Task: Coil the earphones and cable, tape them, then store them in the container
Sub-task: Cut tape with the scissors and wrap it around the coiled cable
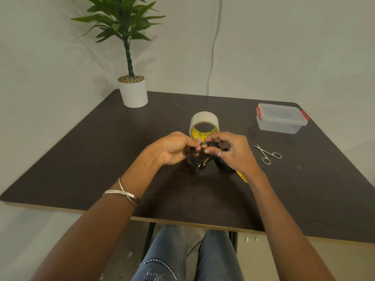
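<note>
A single wide-angle head-worn camera looks forward and down over a dark table (101,159), close above the wearer's forearms and knees, with the far wall (284,47) behind; no second view shares the scene.

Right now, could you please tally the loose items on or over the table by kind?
Tape roll: 1
Scissors: 1
Lidded clear container: 1
Potted plant: 1
Black cable bundle, pinched by left hand and right hand: 1
Yellow strip: 1
Total: 6
</note>
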Demonstrator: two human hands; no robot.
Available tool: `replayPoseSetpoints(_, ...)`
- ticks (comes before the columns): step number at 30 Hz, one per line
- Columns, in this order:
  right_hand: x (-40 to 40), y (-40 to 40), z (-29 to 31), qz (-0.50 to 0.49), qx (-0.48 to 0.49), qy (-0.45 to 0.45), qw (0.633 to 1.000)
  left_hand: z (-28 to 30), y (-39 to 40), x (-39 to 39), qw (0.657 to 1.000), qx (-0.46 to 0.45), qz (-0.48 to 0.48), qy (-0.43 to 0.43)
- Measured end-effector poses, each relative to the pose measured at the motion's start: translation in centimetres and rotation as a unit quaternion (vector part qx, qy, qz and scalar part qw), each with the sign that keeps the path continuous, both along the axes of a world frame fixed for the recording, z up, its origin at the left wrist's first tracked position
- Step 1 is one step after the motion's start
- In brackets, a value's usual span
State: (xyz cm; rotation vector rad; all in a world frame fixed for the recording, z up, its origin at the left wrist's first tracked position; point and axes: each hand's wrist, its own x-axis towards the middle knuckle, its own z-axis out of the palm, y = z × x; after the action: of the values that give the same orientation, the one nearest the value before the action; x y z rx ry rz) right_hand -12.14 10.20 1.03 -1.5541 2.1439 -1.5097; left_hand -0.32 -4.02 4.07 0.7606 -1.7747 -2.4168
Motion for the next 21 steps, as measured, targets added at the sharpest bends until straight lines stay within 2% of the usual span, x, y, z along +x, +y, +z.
replayPoseSetpoints(7,0.1,-0.1,0.2,-0.011,-0.010,0.002,1.000,-0.7,-0.4,0.5,0.999,-0.035,0.020,0.001)
replayPoseSetpoints(11,0.5,-0.7,-0.1,-0.035,0.004,-0.119,0.992,-0.9,-0.4,0.7,0.996,-0.088,0.012,-0.001)
replayPoseSetpoints(16,0.7,-1.3,-0.1,-0.050,-0.016,-0.292,0.955,-1.3,-0.1,0.7,0.990,-0.136,0.035,0.021)
replayPoseSetpoints(18,0.6,-1.2,-0.2,-0.031,-0.020,-0.332,0.942,-1.1,-0.2,1.0,0.989,-0.137,0.055,0.018)
replayPoseSetpoints(21,0.8,-1.2,-0.6,-0.023,-0.010,-0.340,0.940,-1.0,-0.4,1.6,0.979,-0.196,0.057,-0.013)
